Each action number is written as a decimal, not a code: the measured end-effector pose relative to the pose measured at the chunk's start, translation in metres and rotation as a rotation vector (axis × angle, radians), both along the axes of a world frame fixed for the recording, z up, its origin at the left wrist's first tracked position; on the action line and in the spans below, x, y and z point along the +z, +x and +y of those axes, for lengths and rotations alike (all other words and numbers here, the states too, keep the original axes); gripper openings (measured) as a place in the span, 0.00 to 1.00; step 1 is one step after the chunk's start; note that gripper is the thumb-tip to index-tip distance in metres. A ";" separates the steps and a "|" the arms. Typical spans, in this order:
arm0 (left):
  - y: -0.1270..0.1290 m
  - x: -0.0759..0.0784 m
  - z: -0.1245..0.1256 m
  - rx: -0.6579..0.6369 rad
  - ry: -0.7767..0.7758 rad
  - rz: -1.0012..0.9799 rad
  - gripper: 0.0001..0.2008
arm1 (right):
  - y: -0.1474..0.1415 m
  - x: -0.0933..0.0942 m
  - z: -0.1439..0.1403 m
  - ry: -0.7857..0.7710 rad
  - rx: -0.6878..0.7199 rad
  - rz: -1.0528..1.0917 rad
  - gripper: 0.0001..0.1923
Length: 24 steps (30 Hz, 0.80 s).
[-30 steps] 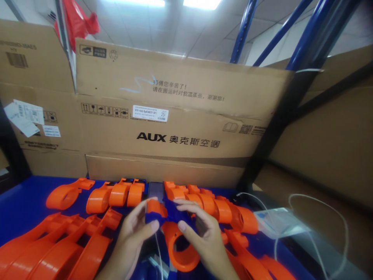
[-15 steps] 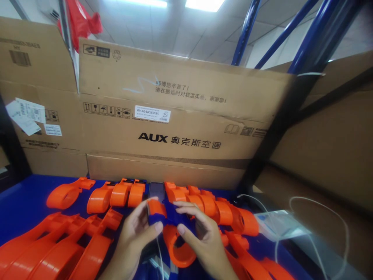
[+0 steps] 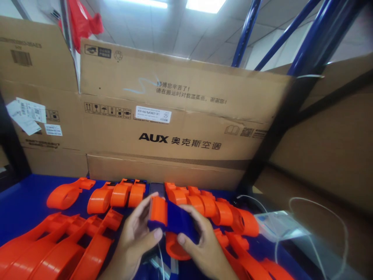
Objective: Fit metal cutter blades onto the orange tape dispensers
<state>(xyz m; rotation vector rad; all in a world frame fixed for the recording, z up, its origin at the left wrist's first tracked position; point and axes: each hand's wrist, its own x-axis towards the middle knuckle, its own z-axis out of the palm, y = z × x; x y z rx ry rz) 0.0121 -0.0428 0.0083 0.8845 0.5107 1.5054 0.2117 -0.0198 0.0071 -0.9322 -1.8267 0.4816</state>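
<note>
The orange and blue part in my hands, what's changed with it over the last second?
The orange-and-blue part has been tipped up, so its blue piece now faces the camera more and hides more of the orange ring below. The left hand and right hand keep their grip. The orange parts on the blue table stayed put.

We see plastic parts lying in rows on the tabletop left and right of our hands, a phone behind them, cardboard boxes standing at the back, and a cable at right.
</note>
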 end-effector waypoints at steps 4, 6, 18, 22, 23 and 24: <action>0.000 0.000 -0.001 0.042 0.019 0.047 0.29 | 0.001 -0.003 0.001 0.230 -0.090 -0.187 0.35; 0.000 0.000 0.001 0.082 -0.019 0.093 0.28 | -0.001 -0.002 0.002 0.360 -0.105 -0.253 0.36; -0.001 -0.012 0.005 0.256 0.033 0.264 0.25 | -0.004 -0.002 0.001 0.607 -0.156 -0.312 0.40; -0.001 -0.010 0.004 0.255 0.027 0.259 0.23 | -0.005 -0.002 -0.001 0.575 -0.163 -0.307 0.45; -0.001 -0.010 0.004 0.252 0.027 0.259 0.22 | -0.005 -0.002 -0.001 0.574 -0.163 -0.303 0.45; -0.001 -0.010 0.004 0.253 0.027 0.262 0.22 | -0.005 -0.002 0.000 0.572 -0.165 -0.301 0.45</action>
